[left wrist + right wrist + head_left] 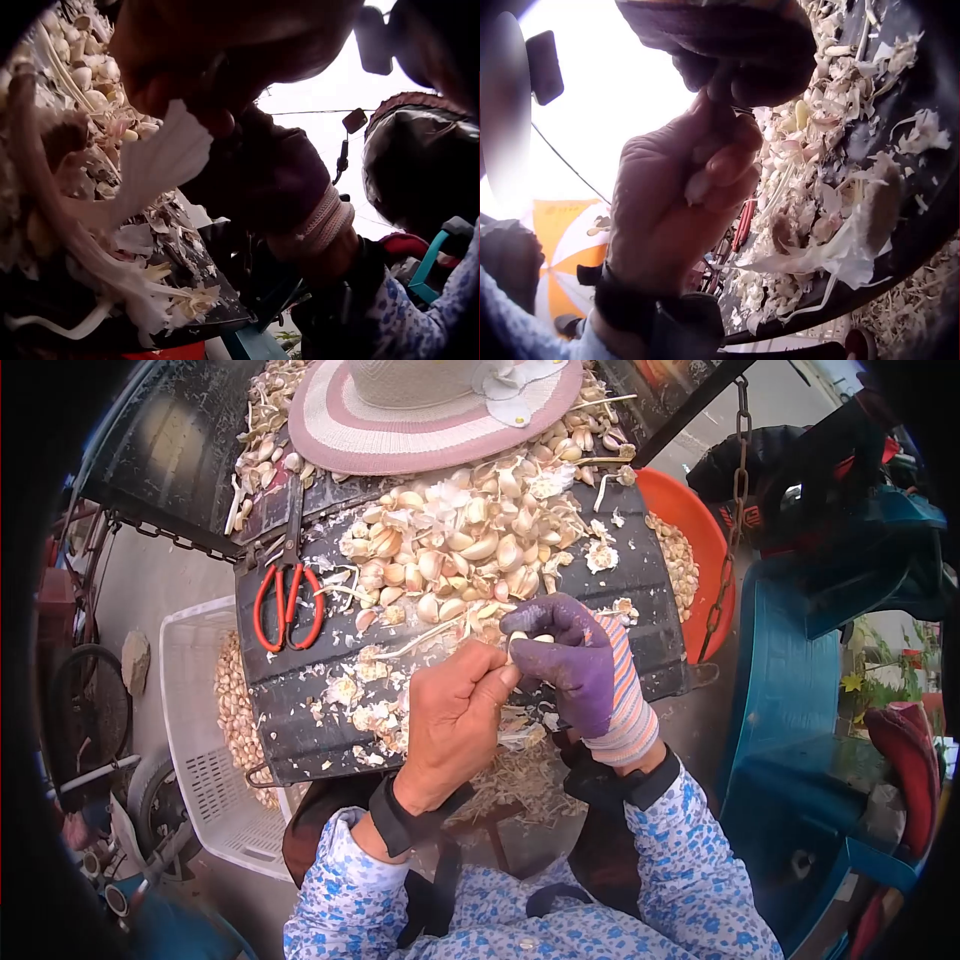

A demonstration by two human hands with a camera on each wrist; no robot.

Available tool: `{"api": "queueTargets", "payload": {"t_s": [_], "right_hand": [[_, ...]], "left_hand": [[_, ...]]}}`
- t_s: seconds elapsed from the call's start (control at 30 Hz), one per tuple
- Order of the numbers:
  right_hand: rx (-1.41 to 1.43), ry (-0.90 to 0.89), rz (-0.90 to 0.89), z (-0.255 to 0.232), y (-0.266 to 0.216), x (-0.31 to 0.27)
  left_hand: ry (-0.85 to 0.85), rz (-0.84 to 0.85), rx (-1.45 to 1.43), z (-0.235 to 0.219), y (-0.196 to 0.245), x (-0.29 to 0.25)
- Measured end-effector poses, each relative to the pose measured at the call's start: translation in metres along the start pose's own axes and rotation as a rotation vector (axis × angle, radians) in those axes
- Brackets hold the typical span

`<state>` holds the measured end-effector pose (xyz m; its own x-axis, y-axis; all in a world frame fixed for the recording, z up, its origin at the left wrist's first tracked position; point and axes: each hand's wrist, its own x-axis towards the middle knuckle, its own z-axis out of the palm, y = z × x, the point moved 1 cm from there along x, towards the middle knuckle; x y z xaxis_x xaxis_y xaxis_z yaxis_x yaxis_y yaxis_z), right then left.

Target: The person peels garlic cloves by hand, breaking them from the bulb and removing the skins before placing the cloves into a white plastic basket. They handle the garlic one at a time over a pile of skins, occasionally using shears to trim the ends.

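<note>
My bare left hand (455, 715) and my right hand (580, 670), in a purple-palmed glove with a striped cuff, meet above the front of the black board (640, 575). Their fingertips pinch a small pale garlic clove (516, 639) between them. In the right wrist view another clove (697, 187) shows tucked in the curled fingers of the left hand. A white flake of garlic skin (169, 157) hangs under the left fingers in the left wrist view. Just beyond the hands lies a heap of garlic cloves (480, 548).
Red-handled pliers (290, 610) lie left on the board. A pink-and-white hat (435, 445) sits behind the heap. Left stands a white crate (205, 760) of cloves, right an orange basin (715, 575) of cloves. A chain (738, 490) hangs at the right. Skins litter the board.
</note>
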<state>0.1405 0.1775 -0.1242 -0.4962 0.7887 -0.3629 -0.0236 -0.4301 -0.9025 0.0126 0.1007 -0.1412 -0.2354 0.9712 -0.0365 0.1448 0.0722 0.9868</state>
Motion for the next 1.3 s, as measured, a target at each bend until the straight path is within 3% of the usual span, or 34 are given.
{"api": "queueTargets", "payload": {"t_s": [0.2,0.3,0.37,0.4,0.47,0.53,0.6,0.67,0.7,0.8,0.87,0.93,0.97,1.0,1.03,1.2,1.3], "right_hand": [[0.108,0.017,-0.075,-0.005,0.004,-0.004],[0.023,0.105,-0.143,-0.006,0.009,-0.001],[-0.062,0.199,-0.160,-0.008,-0.008,-0.006],[-0.305,0.284,-0.346,-0.018,-0.014,-0.004],[-0.786,0.440,-0.709,-0.042,-0.025,0.008],[-1.123,0.736,-0.721,-0.086,-0.016,0.026],[-1.492,0.813,-0.551,-0.107,-0.037,0.032],[-1.506,0.863,-0.721,-0.105,-0.034,0.033],[-1.478,0.822,-0.752,-0.092,-0.033,0.030],[-0.871,0.324,-0.669,-0.047,-0.025,0.015],[-0.810,0.030,-0.627,-0.032,-0.015,0.007],[-0.801,-0.040,-0.443,-0.018,-0.010,0.001],[-0.921,-0.068,-0.483,-0.016,-0.009,0.001],[-0.862,-0.079,-0.474,-0.015,-0.006,0.000],[-0.801,-0.091,-0.463,-0.014,-0.001,0.000],[-0.684,-0.123,-0.371,-0.007,-0.006,-0.003],[-0.721,-0.077,-0.477,-0.004,-0.002,-0.004]], "left_hand": [[0.046,0.037,0.079,0.010,0.009,0.003],[0.023,0.064,0.116,0.021,0.015,-0.001],[0.027,-0.254,-0.218,0.024,0.021,0.001],[0.032,-0.415,-0.383,0.026,0.022,0.002],[-0.014,-0.509,-0.592,0.016,0.012,0.006],[0.060,-0.597,-0.777,0.012,0.005,0.010],[-0.052,-0.552,-0.986,0.008,-0.005,0.014],[-0.070,-0.534,-1.026,0.006,0.004,0.016],[-0.089,-0.521,-1.025,0.002,0.000,0.016],[-0.108,-0.500,-0.991,-0.001,-0.006,0.012],[-0.112,-0.488,-0.914,-0.002,0.001,0.012],[-0.140,-0.526,-0.811,-0.008,0.002,0.009],[-0.140,-0.518,-0.691,-0.009,0.003,0.008],[-0.140,-0.512,-0.572,-0.009,0.005,0.007],[-0.055,-0.445,-0.603,-0.004,0.009,0.005],[-0.089,-0.364,-0.515,-0.008,0.012,0.003],[-0.097,-0.383,-0.462,-0.010,0.017,0.003]]}}
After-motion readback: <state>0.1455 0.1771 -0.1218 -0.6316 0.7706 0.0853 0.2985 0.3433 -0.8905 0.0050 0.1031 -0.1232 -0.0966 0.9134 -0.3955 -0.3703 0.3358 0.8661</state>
